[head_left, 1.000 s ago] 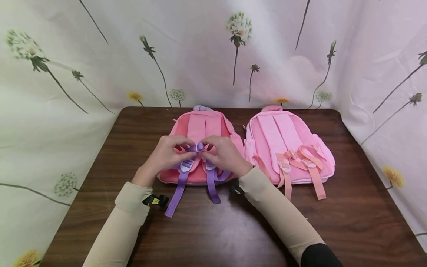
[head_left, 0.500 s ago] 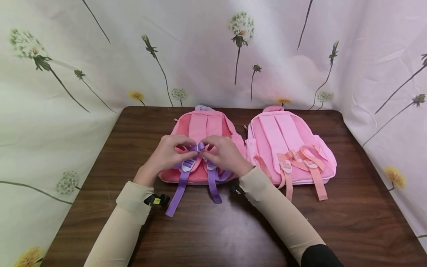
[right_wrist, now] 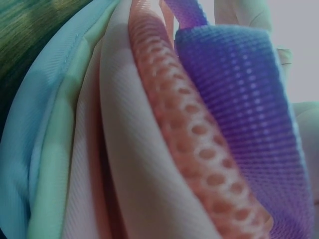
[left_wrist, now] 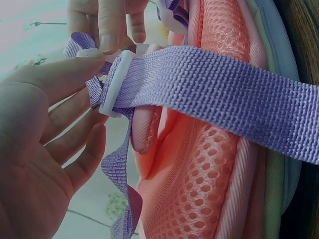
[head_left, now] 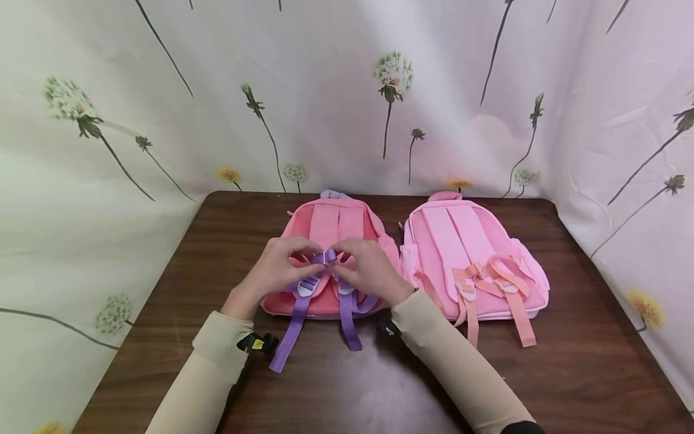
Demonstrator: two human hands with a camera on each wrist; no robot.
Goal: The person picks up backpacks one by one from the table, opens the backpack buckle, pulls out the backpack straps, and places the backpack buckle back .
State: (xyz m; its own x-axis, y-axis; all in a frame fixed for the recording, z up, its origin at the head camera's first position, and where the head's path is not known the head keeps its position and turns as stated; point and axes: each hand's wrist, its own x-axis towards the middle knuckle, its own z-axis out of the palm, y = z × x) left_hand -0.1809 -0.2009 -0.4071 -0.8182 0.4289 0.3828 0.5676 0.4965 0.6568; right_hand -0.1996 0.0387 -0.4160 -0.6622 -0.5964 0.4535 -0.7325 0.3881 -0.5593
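A coral-pink backpack lies with its strap side up on the table. Above its middle, my left hand and right hand meet at a short purple strap, each pinching it between thumb and fingers beside a small white clip. The left wrist view shows the left thumb at a white piece by the folded webbing, with fingertips of the other hand touching from above. Close by there, wide purple webbing runs through a white slider buckle. In the right wrist view, purple webbing hides most of the right hand.
To the right, touching the first bag, lies a lighter pink backpack with orange straps tied across it. Two purple strap ends trail toward the near side of the brown wooden table. A flower-print curtain hangs behind.
The head view has tilted up slightly, so the bags and hands appear lower. Both hands keep their hold on the purple strap, with little visible movement.
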